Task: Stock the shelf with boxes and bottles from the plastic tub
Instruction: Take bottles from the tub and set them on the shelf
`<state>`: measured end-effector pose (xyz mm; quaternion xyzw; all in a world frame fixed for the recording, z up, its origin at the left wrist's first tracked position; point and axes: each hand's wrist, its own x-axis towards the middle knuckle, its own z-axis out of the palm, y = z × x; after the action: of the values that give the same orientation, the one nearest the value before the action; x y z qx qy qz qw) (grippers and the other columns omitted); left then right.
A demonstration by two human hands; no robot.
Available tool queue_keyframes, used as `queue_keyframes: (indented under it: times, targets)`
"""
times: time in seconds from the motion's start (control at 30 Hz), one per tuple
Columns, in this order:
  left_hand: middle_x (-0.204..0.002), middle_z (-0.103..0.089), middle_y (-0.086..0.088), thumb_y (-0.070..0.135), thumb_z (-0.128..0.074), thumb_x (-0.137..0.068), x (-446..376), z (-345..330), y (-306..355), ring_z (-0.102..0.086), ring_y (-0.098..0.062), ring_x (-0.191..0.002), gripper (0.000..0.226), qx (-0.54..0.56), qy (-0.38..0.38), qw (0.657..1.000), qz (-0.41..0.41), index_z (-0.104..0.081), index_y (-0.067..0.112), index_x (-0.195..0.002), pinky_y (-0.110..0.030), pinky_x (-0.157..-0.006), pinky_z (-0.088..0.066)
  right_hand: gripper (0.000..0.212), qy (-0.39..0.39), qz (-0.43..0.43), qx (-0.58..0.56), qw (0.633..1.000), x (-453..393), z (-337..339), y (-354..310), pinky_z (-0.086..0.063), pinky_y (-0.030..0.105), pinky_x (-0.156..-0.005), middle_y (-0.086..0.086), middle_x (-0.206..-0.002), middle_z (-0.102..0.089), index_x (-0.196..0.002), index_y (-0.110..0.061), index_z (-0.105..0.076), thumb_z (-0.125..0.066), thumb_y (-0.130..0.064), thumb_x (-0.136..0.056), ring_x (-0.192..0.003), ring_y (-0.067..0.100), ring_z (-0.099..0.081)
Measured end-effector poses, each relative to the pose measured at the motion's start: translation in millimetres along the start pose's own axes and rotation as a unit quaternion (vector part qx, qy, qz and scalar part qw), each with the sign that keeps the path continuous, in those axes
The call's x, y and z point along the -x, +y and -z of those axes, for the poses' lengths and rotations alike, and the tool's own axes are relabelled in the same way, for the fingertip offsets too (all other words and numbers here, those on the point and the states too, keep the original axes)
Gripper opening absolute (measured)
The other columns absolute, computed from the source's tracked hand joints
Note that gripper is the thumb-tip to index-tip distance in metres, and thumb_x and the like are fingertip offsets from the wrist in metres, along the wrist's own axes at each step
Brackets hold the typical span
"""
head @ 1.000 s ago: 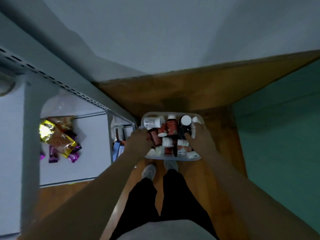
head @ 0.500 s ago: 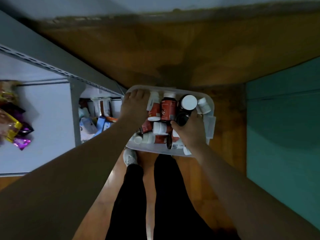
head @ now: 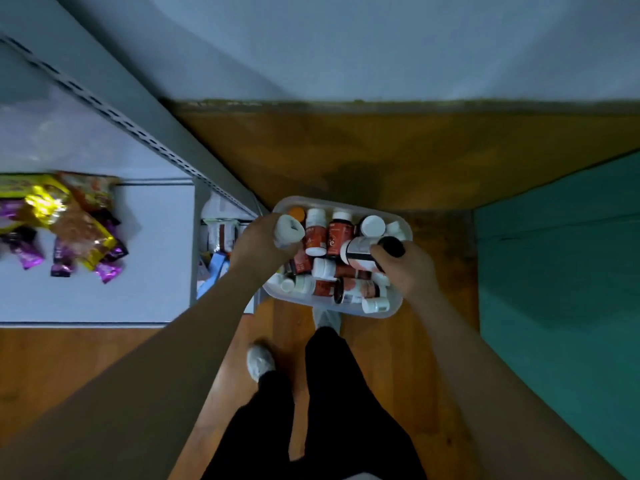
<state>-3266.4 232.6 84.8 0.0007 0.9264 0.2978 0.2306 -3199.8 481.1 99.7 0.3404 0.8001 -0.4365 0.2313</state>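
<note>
You stand over the plastic tub [head: 398,308] on the wooden floor [head: 398,157], just beside the corner post of the grey shelf [head: 114,84] on your left. Your left hand [head: 258,247] curls around a white bottle [head: 288,230], holding it above the tub's near-left corner with its bottom end turned up toward you. Your right hand [head: 410,268] grips a dark bottle [head: 372,249] with a white label, lying roughly sideways in your fingers above the tub's right side, its black cap [head: 391,245] toward your palm. Below both hands the tub is full of bottles [head: 325,237], mostly red-labelled with white caps, lying in a jumble and touching one another; one with an orange cap [head: 297,213] sits at the far-left corner. On the white shelf board to your left lies a heap of foil snack packets [head: 62,223] in gold and purple. Lower in the shelf, next to the post, some boxes [head: 220,233] show, too blurred to read. A teal surface [head: 561,271] runs along your right.
</note>
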Motion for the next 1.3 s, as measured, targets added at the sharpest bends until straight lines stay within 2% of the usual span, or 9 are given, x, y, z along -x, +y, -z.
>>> queue_keyframes:
  times: [0.1,0.23,0.33,0.47,0.63,0.77,0.9,1.03,1.3]
  targets:
    - [-0.110,-0.064,0.002,0.036,-0.077,-0.083,39.5,35.1,23.0,-0.057,-0.014,-0.097,0.042,0.126,0.036,0.991,0.019,-0.059,0.022,-0.119,-0.029,-0.079,-0.044,0.033,-0.059,-0.021,-0.186,0.980,40.9,12.3,-25.3,-0.057,0.044,-0.087,0.010,-0.105,-0.069,-0.104,-0.014,-0.062,-0.068,-0.043,-0.088,-0.095,0.025,-0.068]
    - [-0.106,-0.064,0.011,0.042,-0.073,-0.086,100.4,87.0,46.5,-0.061,-0.006,-0.094,0.035,0.224,0.097,0.970,0.005,-0.057,0.031,-0.115,-0.024,-0.080,-0.049,0.041,-0.155,-0.031,-0.362,0.919,111.4,20.4,-68.5,-0.033,0.060,-0.111,0.030,-0.123,-0.061,-0.110,-0.011,-0.063,-0.072,-0.034,-0.078,-0.111,0.035,-0.066]
    - [-0.104,-0.065,0.014,0.044,-0.069,-0.088,148.7,133.3,54.5,-0.062,0.003,-0.093,0.028,0.281,0.146,0.948,-0.028,-0.057,0.034,-0.111,-0.018,-0.078,-0.050,0.032,-0.219,-0.012,-0.465,0.858,163.4,18.3,-92.1,-0.044,0.050,-0.108,0.024,-0.125,-0.063,-0.117,-0.003,-0.059,-0.064,-0.019,-0.089,-0.119,0.037,-0.061]
    - [-0.102,-0.067,0.012,0.040,-0.065,-0.091,224.4,208.0,55.2,-0.063,0.006,-0.089,0.030,0.316,0.210,0.920,-0.095,-0.060,0.024,-0.116,-0.009,-0.068,-0.047,0.050,-0.306,0.025,-0.553,0.774,239.7,2.2,-117.6,-0.051,0.044,-0.101,0.021,-0.134,-0.060,-0.135,-0.001,-0.053,-0.059,-0.019,-0.088,-0.125,0.035,-0.057]
    - [-0.095,-0.065,0.009,0.034,-0.061,-0.095,326.9,286.9,14.5,-0.063,0.002,-0.078,0.021,0.364,0.316,0.867,-0.128,-0.060,0.022,-0.113,-0.012,-0.061,-0.049,0.041,-0.419,0.085,-0.516,0.743,330.7,-47.2,-153.3,-0.057,0.043,-0.090,0.029,-0.130,-0.059,-0.118,0.002,-0.069,-0.069,-0.015,-0.080,-0.116,0.042,-0.062]
    - [-0.101,-0.068,0.009,0.039,-0.059,-0.095,402.7,316.0,-50.5,-0.067,-0.001,-0.090,0.020,0.402,0.381,0.827,-0.101,-0.060,0.028,-0.111,-0.017,-0.068,-0.053,0.072,-0.509,0.117,-0.439,0.731,382.5,-110.4,-176.7,-0.056,0.047,-0.089,0.034,-0.130,-0.056,-0.124,0.004,-0.065,-0.088,-0.011,-0.057,-0.114,0.045,-0.062]
    - [-0.102,-0.068,0.011,0.049,-0.057,-0.092,468.1,325.6,-120.6,-0.068,-0.002,-0.088,0.016,0.426,0.435,0.792,-0.041,-0.058,0.041,-0.106,-0.029,-0.074,-0.057,0.096,-0.568,0.113,-0.366,0.728,428.2,-182.6,-198.5,-0.056,0.050,-0.088,0.033,-0.128,-0.058,-0.137,0.004,-0.050,-0.089,-0.012,-0.051,-0.114,0.046,-0.061]
    - [-0.105,-0.067,0.005,0.053,-0.056,-0.092,510.9,333.8,-179.8,-0.068,-0.010,-0.092,0.020,0.450,0.473,0.758,0.018,-0.058,0.040,-0.107,-0.044,-0.085,-0.058,0.104,-0.595,0.099,-0.329,0.727,468.0,-251.0,-223.1,-0.058,0.044,-0.079,0.028,-0.134,-0.057,-0.140,0.000,-0.049,-0.097,-0.027,-0.051,-0.103,0.039,-0.067]
    - [-0.106,-0.067,0.006,0.053,-0.058,-0.089,530.8,368.1,-273.3,-0.068,-0.004,-0.088,0.026,0.458,0.511,0.724,0.065,-0.056,0.038,-0.110,-0.023,-0.072,-0.058,0.108,-0.611,0.084,-0.272,0.739,497.9,-377.3,-289.9,-0.058,0.039,-0.074,0.029,-0.140,-0.051,-0.138,-0.003,-0.051,-0.100,-0.030,-0.045,-0.099,0.032,-0.065]
